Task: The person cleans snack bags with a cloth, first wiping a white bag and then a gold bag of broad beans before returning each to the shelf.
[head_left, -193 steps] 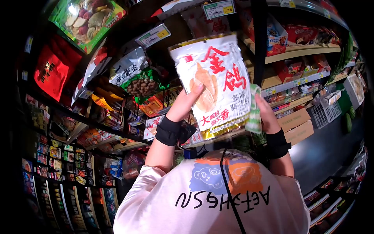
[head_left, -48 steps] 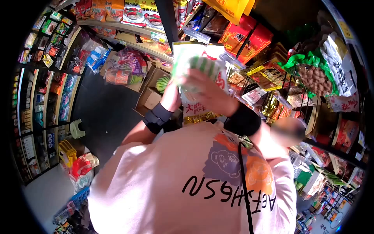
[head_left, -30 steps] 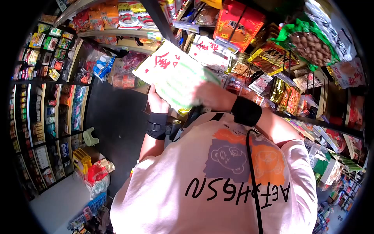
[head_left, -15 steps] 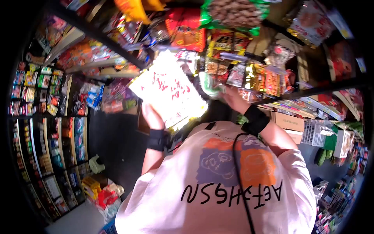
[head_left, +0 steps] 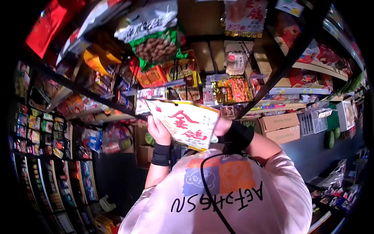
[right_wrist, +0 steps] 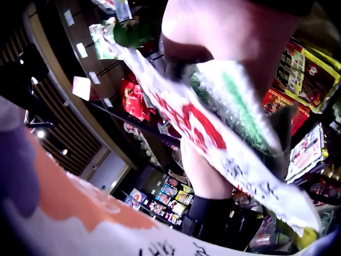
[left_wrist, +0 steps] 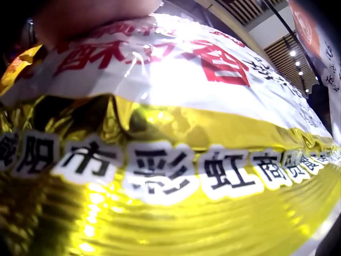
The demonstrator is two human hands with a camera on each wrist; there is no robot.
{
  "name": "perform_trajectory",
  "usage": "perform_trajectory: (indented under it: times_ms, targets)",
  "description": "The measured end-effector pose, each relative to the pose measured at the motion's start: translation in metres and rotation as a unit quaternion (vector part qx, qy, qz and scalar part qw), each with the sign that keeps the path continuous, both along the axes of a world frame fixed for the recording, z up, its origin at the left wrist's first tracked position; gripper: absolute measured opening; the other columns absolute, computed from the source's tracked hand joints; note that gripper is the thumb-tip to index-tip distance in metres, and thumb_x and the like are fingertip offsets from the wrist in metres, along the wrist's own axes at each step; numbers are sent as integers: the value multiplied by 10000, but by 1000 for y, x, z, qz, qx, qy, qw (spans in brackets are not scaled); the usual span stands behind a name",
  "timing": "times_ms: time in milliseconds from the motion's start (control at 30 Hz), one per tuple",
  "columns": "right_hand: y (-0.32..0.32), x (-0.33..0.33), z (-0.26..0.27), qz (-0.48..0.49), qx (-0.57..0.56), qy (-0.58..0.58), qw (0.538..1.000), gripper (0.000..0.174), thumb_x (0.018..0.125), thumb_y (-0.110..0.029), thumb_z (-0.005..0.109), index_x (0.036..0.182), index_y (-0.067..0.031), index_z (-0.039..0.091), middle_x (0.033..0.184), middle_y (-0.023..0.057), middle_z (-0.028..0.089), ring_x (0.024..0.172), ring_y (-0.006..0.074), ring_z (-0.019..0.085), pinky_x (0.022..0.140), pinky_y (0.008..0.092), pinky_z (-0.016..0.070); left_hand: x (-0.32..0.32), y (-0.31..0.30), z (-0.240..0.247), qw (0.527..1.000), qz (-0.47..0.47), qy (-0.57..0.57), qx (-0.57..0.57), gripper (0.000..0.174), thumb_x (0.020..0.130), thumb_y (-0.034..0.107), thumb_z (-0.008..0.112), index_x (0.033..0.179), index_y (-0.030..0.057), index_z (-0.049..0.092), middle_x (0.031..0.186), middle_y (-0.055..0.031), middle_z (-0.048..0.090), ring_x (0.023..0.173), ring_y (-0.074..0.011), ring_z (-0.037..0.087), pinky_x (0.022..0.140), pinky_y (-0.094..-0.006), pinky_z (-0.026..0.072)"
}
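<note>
A white bag of sunflower seeds [head_left: 183, 124] with red lettering is held tilted in front of the chest. My left hand [head_left: 159, 130] grips its left side, thumb over the front. Close up in the left wrist view are the bag's gold bottom band [left_wrist: 176, 213] and a blurred finger [left_wrist: 96, 18]. At the bag's right edge is my right hand [head_left: 223, 126], partly hidden by the bag. In the right wrist view, my right hand [right_wrist: 229, 37] holds a green-and-white striped cloth [right_wrist: 234, 104] against the bag's face.
Shelves of packaged snacks stand ahead, with a green-and-silver bag of nuts [head_left: 156, 45] and a similar seed bag [head_left: 245, 17] above. Black shelf posts cross the view. Cardboard boxes [head_left: 281, 126] and a grey crate [head_left: 313, 121] are at right.
The cloth wiped over the bag earlier, then came away to the right; now the right hand is back at the bag's right side. The bag has turned, and the head view has swung right.
</note>
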State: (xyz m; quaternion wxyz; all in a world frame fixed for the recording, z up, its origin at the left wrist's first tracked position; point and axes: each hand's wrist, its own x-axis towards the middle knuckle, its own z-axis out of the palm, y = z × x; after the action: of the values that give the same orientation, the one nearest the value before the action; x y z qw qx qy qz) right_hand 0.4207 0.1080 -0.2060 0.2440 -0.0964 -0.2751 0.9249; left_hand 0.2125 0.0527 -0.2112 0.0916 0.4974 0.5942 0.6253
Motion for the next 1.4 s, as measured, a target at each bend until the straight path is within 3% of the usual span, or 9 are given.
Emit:
perform_trajectory:
  times_ms: [200, 400, 567, 700, 733, 867, 1033, 1233, 1400]
  targets:
    - [-24, 52, 7, -33, 157, 27, 987, 490, 969, -291, 445, 1390, -56, 355, 1384, 86, 436, 1190, 191, 491, 1003, 333, 401, 75, 30, 61, 986, -124, -30, 111, 180, 990, 157, 369, 957, 13, 472, 890, -32, 527, 807, -88, 496, 749, -241, 431]
    - [-34, 101, 17, -151, 217, -43, 963, 476, 976, -273, 432, 1390, -51, 355, 1395, 82, 419, 1208, 185, 471, 1014, 324, 387, 125, 56, 123, 983, -109, 0, 147, 202, 995, 171, 373, 924, 7, 468, 859, -19, 505, 804, -91, 459, 762, -240, 397]
    - [-30, 174, 22, -233, 109, -47, 965, 424, 993, -222, 340, 1360, -11, 366, 1361, 114, 455, 1213, 221, 477, 1029, 361, 374, 151, 73, 142, 984, -156, 25, 89, 239, 991, 205, 407, 835, 25, 423, 760, 16, 407, 725, -75, 343, 651, -233, 347]
    - [-42, 203, 76, -256, 24, 85, 963, 502, 880, -56, 485, 1350, 36, 336, 1299, 145, 498, 1195, 217, 484, 990, 335, 395, 177, 89, 140, 983, -173, 37, 46, 223, 977, 163, 406, 827, -2, 418, 716, -77, 443, 671, -148, 395, 645, -288, 385]
    - [-40, 201, 80, -326, 131, -73, 933, 477, 885, -84, 528, 1326, 15, 376, 1239, 126, 538, 1142, 203, 520, 963, 328, 418, 180, 92, 138, 977, -211, 4, 29, 213, 981, 162, 400, 851, -1, 441, 746, -76, 475, 698, -138, 428, 666, -286, 396]
    - [-35, 208, 93, -390, 115, -145, 902, 437, 850, -99, 608, 1245, 7, 453, 1162, 89, 583, 1038, 165, 570, 928, 315, 438, 191, 87, 136, 905, -380, -174, -86, 112, 972, 111, 405, 998, 15, 458, 922, -36, 547, 853, -82, 480, 797, -253, 420]
    - [3, 226, 82, -454, 153, -207, 853, 443, 841, -105, 614, 1245, -1, 466, 1173, 78, 583, 1048, 166, 561, 933, 305, 417, 189, 72, 123, 859, -495, -105, -80, 720, 875, 1, 547, 1438, 29, 98, 1381, -142, 372, 1259, -173, 382, 1039, -306, 299]
    - [28, 215, 98, -468, 175, -157, 852, 454, 858, -100, 597, 1270, 7, 439, 1200, 93, 569, 1053, 189, 565, 935, 322, 420, 189, 78, 117, 850, -499, -172, -10, 720, 878, 8, 542, 1439, -4, 91, 1437, -138, 279, 1315, -189, 308, 1084, -313, 220]
    - [45, 211, 103, -488, 194, -186, 830, 473, 866, -84, 569, 1299, 7, 404, 1231, 112, 544, 1081, 213, 558, 950, 342, 422, 186, 105, 104, 854, -488, -179, 30, 678, 876, 53, 553, 1414, -56, 156, 1369, -149, 377, 1247, -171, 375, 1041, -293, 287]
